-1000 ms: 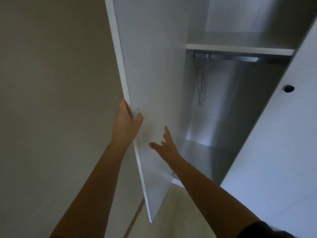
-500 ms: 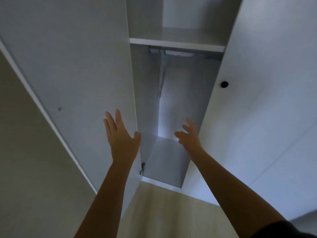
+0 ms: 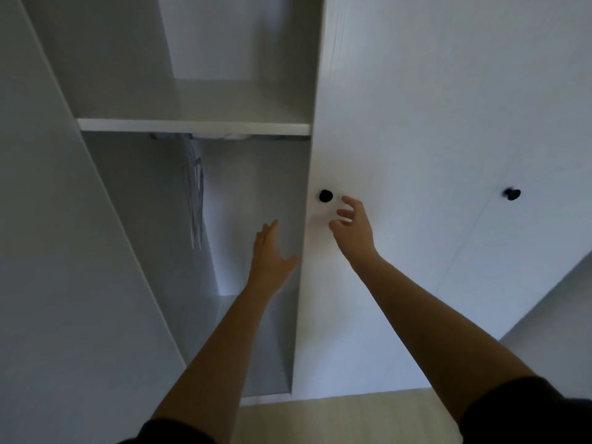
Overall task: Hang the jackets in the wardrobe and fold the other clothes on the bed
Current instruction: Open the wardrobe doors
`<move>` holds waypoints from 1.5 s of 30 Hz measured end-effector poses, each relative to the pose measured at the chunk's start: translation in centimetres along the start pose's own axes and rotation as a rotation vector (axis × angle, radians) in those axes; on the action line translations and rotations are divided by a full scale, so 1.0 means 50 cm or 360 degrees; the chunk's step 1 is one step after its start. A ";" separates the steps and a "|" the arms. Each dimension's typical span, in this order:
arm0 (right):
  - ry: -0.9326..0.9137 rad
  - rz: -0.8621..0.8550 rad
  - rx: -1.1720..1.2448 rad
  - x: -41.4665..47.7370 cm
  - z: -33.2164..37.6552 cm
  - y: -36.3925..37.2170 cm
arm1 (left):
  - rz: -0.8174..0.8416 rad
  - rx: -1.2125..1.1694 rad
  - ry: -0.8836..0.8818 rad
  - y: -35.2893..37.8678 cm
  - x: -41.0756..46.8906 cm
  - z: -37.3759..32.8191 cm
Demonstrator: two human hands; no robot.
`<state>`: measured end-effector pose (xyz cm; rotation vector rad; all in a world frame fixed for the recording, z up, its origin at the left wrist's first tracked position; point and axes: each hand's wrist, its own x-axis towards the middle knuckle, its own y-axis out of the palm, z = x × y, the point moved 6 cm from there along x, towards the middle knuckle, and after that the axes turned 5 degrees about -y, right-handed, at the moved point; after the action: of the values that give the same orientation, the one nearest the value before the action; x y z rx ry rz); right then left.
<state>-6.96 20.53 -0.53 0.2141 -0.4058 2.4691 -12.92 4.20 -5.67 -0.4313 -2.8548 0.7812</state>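
- Head-cam view, tilted up at a white wardrobe (image 3: 256,174) straight ahead. Both bare arms reach fwd toward it.
- The left door (image 3: 70,267) stands wide open at the left, exposing the hanging compartment. The next door (image 3: 400,123) to the right is closed.
- The left hand (image 3: 269,251) is raised in front of the open compartment. Its fingers (image 3: 267,230) are straight & pressed together, thumb out to the side. It holds nothing, & I can't tell if it touches anything.
- The right hand (image 3: 352,225) is just beside & below the black knob (image 3: 325,196) on the closed door. Its fingers (image 3: 350,205) are loosely curled & a bit spread, not on the knob.
- Prob. reason for that placing: to take the knob & open this door too, for full access to the hanging space.
- Inside, a shelf (image 3: 192,125) runs across near the top. Under it is what looks like a rail, too blurred to be sure.
- A few thin wire hangers (image 3: 197,200) dangle at the compartment's left side, w/ no garment on them.
- Task items: the jackets, other clothes & bed are all out of view; only the wardrobe shows. Judged an early stage, as nothing hangs in the visible compartment yet.
- Room: a second knob (image 3: 511,194) sits on a further door, well apart to the right.
- A pale wood-look floor (image 3: 336,418) shows at the bottom. The light is dim & greyish.
- A dark sleeve (image 3: 528,411) shows at the bottom right.
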 end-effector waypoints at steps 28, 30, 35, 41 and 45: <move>-0.1581 0.0548 -0.3592 0.039 0.353 0.067 | 0.0206 -0.0094 0.0553 0.054 0.076 -0.074; -0.1529 0.0567 -0.3610 0.022 0.355 0.065 | 0.0196 -0.0083 0.0573 0.053 0.058 -0.077; -0.1690 0.0462 -0.3420 -0.045 0.359 0.020 | 0.0140 -0.0080 0.0643 0.061 -0.020 -0.087; -0.1797 0.0443 -0.3270 -0.130 0.351 -0.055 | 0.0036 -0.0045 0.0630 0.092 -0.132 -0.107; -0.1938 0.0412 -0.3111 -0.186 0.349 -0.110 | -0.0025 -0.0043 0.0622 0.113 -0.206 -0.129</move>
<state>4.74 13.66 14.88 0.7061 -2.9257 0.7722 -0.41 8.68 -3.81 -0.5020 -2.5031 0.5805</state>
